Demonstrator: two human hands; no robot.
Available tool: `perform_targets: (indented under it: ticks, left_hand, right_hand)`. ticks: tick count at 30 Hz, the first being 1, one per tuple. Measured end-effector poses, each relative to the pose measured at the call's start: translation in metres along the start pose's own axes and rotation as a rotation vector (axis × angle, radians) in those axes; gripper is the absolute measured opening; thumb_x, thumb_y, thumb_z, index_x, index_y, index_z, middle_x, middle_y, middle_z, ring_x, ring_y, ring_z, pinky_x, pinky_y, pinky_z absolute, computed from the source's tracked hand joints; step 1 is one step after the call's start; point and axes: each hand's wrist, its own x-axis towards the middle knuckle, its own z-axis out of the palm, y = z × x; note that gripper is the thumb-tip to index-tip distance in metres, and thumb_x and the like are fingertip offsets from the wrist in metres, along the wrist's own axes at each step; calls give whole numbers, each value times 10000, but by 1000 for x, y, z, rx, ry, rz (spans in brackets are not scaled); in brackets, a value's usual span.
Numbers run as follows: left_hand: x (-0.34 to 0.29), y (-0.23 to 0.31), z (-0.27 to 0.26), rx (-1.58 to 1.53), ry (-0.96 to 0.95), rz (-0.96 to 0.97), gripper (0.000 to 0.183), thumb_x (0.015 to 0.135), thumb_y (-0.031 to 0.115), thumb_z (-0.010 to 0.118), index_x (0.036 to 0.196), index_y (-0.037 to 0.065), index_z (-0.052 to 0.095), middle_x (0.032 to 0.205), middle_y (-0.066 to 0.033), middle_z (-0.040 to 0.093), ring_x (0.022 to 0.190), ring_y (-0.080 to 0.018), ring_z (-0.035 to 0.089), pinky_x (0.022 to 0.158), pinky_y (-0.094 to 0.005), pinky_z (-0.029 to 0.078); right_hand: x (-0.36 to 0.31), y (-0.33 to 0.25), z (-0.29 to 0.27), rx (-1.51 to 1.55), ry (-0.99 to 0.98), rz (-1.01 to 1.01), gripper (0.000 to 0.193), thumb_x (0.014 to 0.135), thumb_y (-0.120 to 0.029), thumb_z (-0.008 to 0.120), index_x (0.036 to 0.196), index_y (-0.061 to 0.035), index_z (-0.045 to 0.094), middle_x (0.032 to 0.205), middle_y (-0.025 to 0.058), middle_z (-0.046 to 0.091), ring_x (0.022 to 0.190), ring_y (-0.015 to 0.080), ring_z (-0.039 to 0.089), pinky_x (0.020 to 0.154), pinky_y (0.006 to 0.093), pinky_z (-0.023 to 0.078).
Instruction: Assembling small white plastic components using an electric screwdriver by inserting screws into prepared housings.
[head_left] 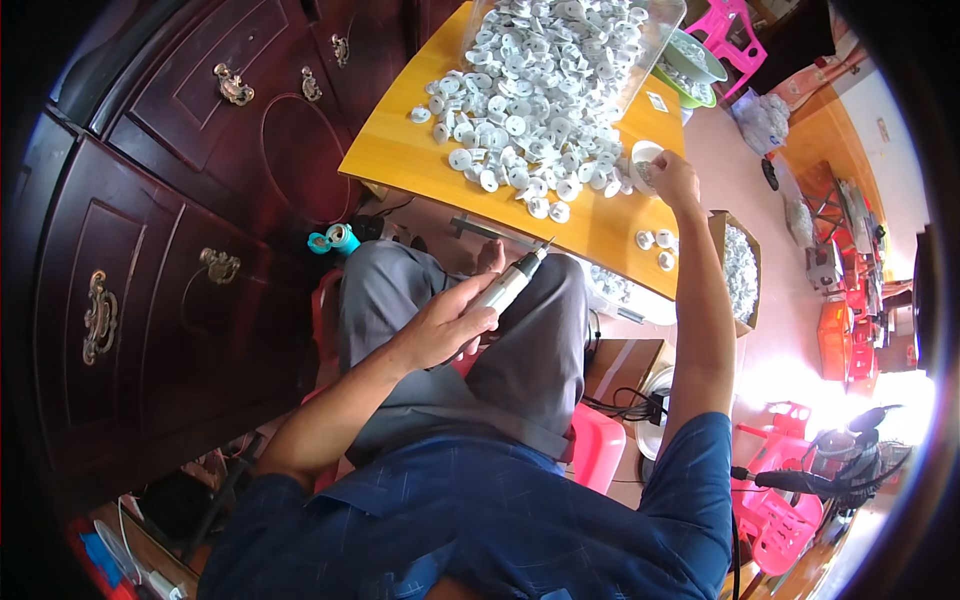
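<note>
My left hand [448, 325] is wrapped round a pale electric screwdriver [512, 280] above my lap, its bit pointing up toward the table edge. At the table's right side, my right hand [676, 182] dips its bent fingers into a small white bowl [645, 153]. The fingertips are pressed together there; whatever they pinch is too small to make out. Left of the bowl, a big heap of white round plastic parts [550, 100] spreads over the yellow table [390, 130]. A few similar parts [645, 240] sit apart near the right front edge.
Behind the heap rises a clear bin wall [655, 55]. A cardboard box of white parts [740, 275] stands right of the table, beyond my right forearm. Dark wooden cabinets [150, 250] line the left. A pink stool [597, 448] and black cable [625, 408] lie near my legs.
</note>
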Motion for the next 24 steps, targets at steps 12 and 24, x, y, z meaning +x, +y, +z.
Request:
perform_targets:
  ticks: [12, 24]
  left_hand:
    - [-3, -1, 2, -12, 11, 39, 588, 1000, 314, 552, 1477, 33, 354, 956, -57, 577, 649, -74, 535, 579, -219, 462]
    - [-1, -5, 1, 26, -28, 58, 600, 1011, 285, 544, 1499, 28, 309, 961, -39, 585, 668, -61, 510, 585, -211, 444]
  right_hand:
    - [-67, -39, -15, 1023, 62, 47, 140, 893, -128, 667, 995, -35, 688, 856, 1, 681, 700, 76, 610, 655, 218, 479]
    - [-175, -78, 37, 1711, -505, 108, 81, 922, -60, 658, 1003, -65, 659, 902, 15, 670, 767, 115, 661, 677, 229, 553]
